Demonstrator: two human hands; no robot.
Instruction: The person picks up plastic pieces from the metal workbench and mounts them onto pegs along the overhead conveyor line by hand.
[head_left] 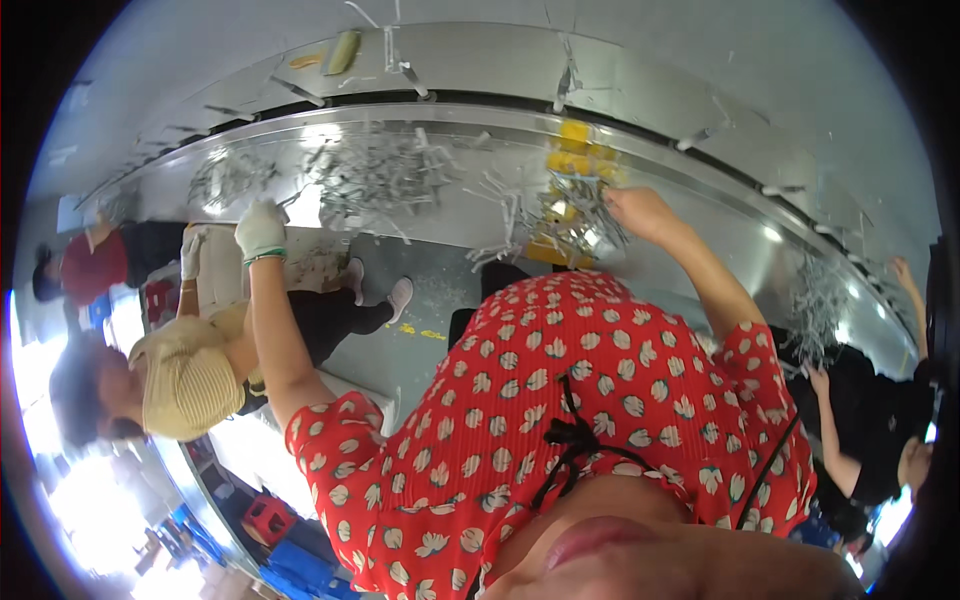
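Note:
My left hand (262,231), in a white glove with a green band at the wrist, is over the near edge of a long metal worktable (455,226). Its fingers are closed, and a thin grey strip (291,199) sticks out from them. Beside it lies a large heap of small grey strip-like pieces (375,180). My bare right hand (645,214) reaches to a second heap of grey pieces (580,222), its fingers bent together at the heap's edge. Whatever those fingers pinch is too small to make out.
Yellow blocks or bins (575,150) show by the second heap. Thin tool-like rods (418,85) line the table's far side. A co-worker in a pale yellow top (185,375) stands at the left; another in black (870,410) works at the right by more pieces (815,305).

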